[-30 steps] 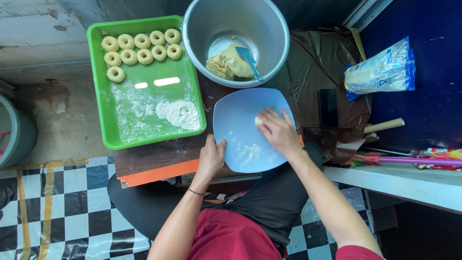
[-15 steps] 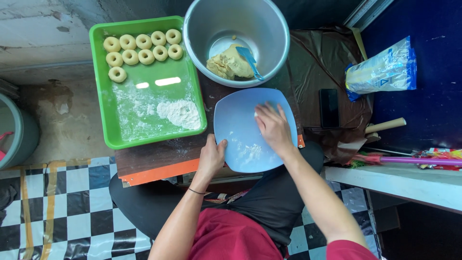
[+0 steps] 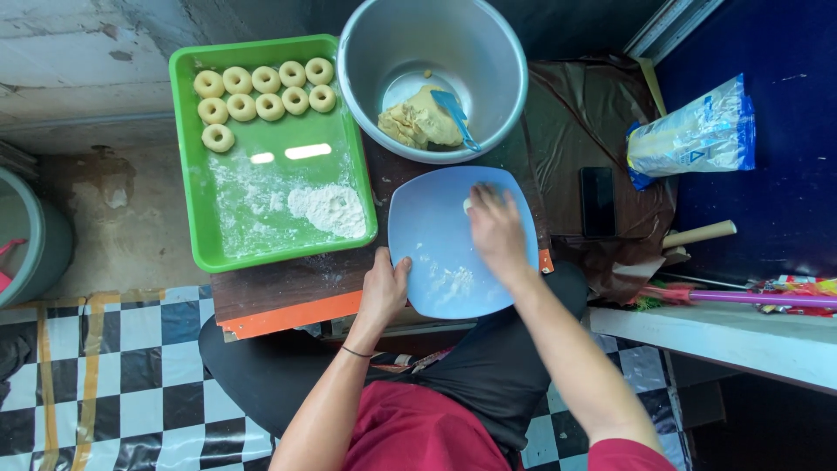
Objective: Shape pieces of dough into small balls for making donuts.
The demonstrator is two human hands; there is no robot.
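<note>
Fingers of the left hand (image 3: 384,292) clamp the blue plate's (image 3: 436,235) rim while the right hand (image 3: 497,228) presses flat, ungripping, on a dough piece (image 3: 468,205).

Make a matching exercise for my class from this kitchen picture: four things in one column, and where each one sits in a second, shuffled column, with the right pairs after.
Things
1. Ring-shaped dough pieces
2. Lump of dough
3. Right hand
4. Dark phone

Places
A. In the metal bowl, beside a blue spatula
B. On the brown sheet, right of the plate
C. At the far end of the green tray
D. On the blue plate, pressing a small piece of dough

Pairs: 1-C, 2-A, 3-D, 4-B
</note>
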